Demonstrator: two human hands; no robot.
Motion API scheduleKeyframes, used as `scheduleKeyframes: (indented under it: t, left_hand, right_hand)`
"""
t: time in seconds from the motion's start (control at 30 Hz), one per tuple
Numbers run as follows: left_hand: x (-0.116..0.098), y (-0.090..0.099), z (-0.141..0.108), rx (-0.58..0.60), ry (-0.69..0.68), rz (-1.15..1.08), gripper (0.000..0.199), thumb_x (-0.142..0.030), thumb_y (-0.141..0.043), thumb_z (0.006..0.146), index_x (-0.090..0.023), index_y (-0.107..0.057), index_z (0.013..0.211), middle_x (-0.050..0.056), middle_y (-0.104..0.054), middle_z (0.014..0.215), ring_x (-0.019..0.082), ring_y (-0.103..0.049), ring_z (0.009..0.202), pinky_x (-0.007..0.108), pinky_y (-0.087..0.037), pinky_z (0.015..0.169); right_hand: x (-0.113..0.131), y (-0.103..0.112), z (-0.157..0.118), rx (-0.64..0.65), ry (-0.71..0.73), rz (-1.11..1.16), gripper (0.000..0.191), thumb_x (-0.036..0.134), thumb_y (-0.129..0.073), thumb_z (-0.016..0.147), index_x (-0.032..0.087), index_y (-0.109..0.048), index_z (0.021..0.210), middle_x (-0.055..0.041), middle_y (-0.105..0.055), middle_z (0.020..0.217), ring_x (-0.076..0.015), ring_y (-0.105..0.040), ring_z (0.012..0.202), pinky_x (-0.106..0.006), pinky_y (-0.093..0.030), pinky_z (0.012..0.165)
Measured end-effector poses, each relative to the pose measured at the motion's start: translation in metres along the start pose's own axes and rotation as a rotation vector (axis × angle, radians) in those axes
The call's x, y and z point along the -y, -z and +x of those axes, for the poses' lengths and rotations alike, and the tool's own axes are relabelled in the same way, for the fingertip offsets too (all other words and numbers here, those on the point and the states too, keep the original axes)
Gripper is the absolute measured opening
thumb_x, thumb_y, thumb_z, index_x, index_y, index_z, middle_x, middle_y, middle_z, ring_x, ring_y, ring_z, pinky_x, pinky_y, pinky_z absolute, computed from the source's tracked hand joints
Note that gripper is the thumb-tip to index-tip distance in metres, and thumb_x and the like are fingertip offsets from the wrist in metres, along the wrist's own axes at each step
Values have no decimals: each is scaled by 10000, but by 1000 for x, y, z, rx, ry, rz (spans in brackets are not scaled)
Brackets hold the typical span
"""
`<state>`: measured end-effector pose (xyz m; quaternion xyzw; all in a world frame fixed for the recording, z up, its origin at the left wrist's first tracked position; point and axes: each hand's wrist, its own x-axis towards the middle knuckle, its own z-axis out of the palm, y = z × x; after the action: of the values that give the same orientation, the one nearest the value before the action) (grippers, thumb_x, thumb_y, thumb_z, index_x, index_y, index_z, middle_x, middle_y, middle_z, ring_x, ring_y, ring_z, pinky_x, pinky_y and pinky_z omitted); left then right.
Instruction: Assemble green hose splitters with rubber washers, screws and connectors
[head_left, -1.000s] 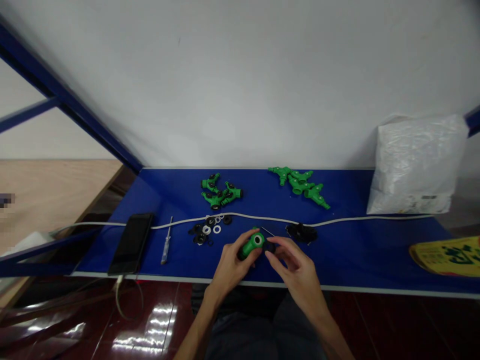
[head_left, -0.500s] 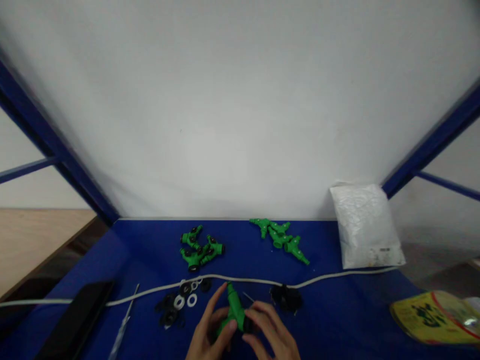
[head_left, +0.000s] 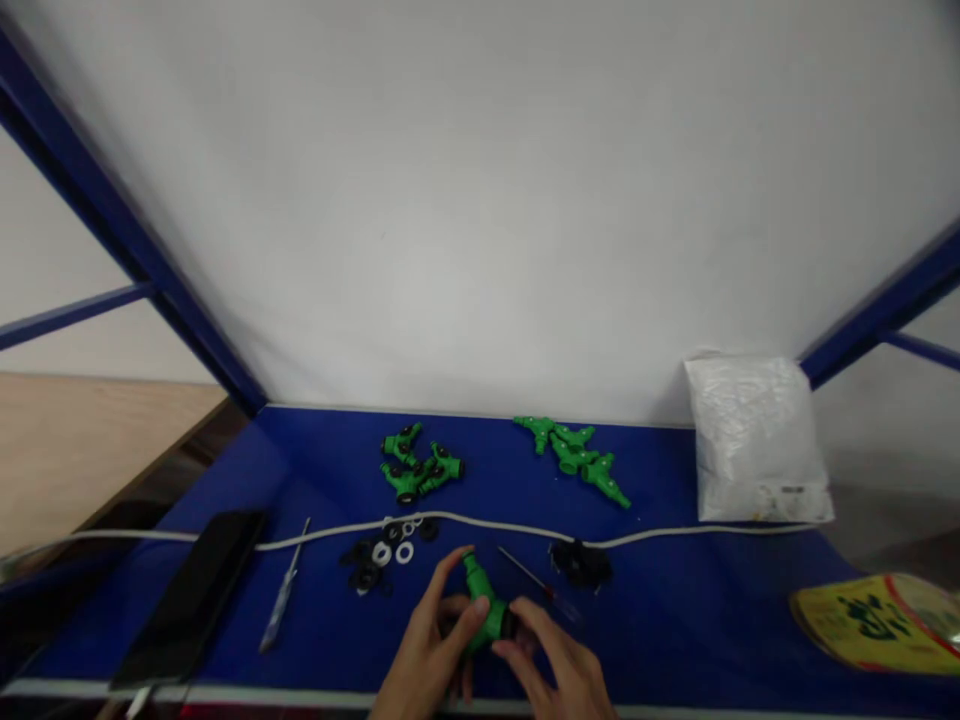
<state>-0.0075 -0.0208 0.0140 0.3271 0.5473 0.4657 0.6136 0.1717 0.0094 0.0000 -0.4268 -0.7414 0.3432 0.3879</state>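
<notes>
My left hand (head_left: 427,655) is wrapped round a green Y-shaped hose connector (head_left: 486,590), its thumb pressed on the body and its index finger up at the narrow tip. My right hand (head_left: 562,665) pinches the black collar (head_left: 509,625) at the connector's right end between thumb and fingers. Part of the connector is hidden by the left fingers. Just beyond the right hand lies a screwdriver (head_left: 525,569) with a clear, red-marked handle. Loose black and white rings (head_left: 404,552) are scattered to the left of the hands.
Green connectors with black parts (head_left: 406,482) lie at back left, plain green ones (head_left: 574,455) at back centre. A white cable (head_left: 495,522) crosses the blue table. Also there: black phone-like slab (head_left: 191,590), second screwdriver (head_left: 283,600), black pile (head_left: 581,563), white bag (head_left: 757,440), yellow packet (head_left: 862,625).
The view has tilted down, so the table's front edge now shows. The connector stays in my hands; the right fingers have closed in on its black collar, and the nearby screwdriver is more exposed.
</notes>
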Motion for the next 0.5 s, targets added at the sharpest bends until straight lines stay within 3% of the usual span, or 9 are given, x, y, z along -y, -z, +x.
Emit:
scheduleKeyframes:
  t: [0.07,0.2,0.33,0.43,0.5]
  left_hand:
    - [-4,-4,-3,-30,-38,14,814,-632,-661,893,-241,-353,1537,4,-681,830,67,-484,411,176,-350,373]
    - [-2,-9,-1,-107,-77,51,732,-588,-634,931,-229,-373,1513,-12,-669,832,47,-425,409,159,-320,361]
    - [-2,-11,2,-171,-84,80,735,-584,-648,920,-207,-397,1498,-52,-611,726,50,-377,390,164,-273,349]
    - [-5,-13,2,-190,-88,96,724,-572,-665,910,-197,-433,1485,-45,-625,714,58,-387,415,174,-281,384]
    - [-7,-15,0,-200,-96,96,712,-561,-681,899,-190,-466,1468,-31,-648,716,70,-423,451,181,-308,430]
  right_hand:
    - [9,4,-1,119,-133,-3,344,558,-573,977,278,-710,1121,-30,-779,814,-197,-754,704,-254,-609,710]
    - [26,7,3,105,-319,-30,379,590,-478,1011,276,-690,999,-8,-694,672,-202,-705,660,-281,-567,664]
    - [30,9,5,58,-269,-109,435,594,-450,1019,267,-719,920,-32,-687,666,-214,-678,630,-307,-555,682]
    - [31,16,3,37,-199,-118,424,537,-434,1041,244,-687,1213,-54,-752,876,-201,-718,751,-303,-576,769]
    - [31,21,-1,83,-138,-98,409,493,-452,1044,237,-636,1305,-64,-753,1033,-190,-731,868,-295,-582,830]
